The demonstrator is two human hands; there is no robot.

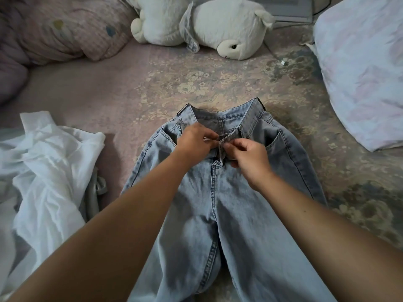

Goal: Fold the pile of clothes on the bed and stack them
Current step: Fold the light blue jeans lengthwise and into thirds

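A pair of light blue jeans lies front side up on the bed, waistband away from me and legs running toward me. The fly is open and the waistband gapes. My left hand pinches the left edge of the fly just below the waistband. My right hand pinches the right edge of the fly, fingertips nearly touching the left hand's. A crumpled white garment lies in a heap to the left of the jeans.
A white plush toy lies at the far side of the floral bedspread. A pink quilt is bunched at the far left. A pale pillow sits at the right. Something grey pokes out under the white garment.
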